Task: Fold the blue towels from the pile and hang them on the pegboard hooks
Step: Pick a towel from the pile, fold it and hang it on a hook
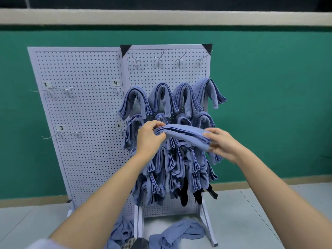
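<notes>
I hold a folded blue towel [181, 133] level in front of the right pegboard [167, 76]. My left hand [150, 136] pinches its left end and my right hand [221, 143] grips its right end. Behind it, several folded blue towels [162, 99] hang over hooks in rows down the board. The top row of hooks [159, 61] is bare. A pile of loose blue towels [177, 234] lies on the floor at the foot of the board.
A second white pegboard [79, 108] stands to the left with a few bare hooks and small paper labels. Some black cloths [185, 194] hang low on the right board. A green wall rises behind; grey floor tiles spread in front.
</notes>
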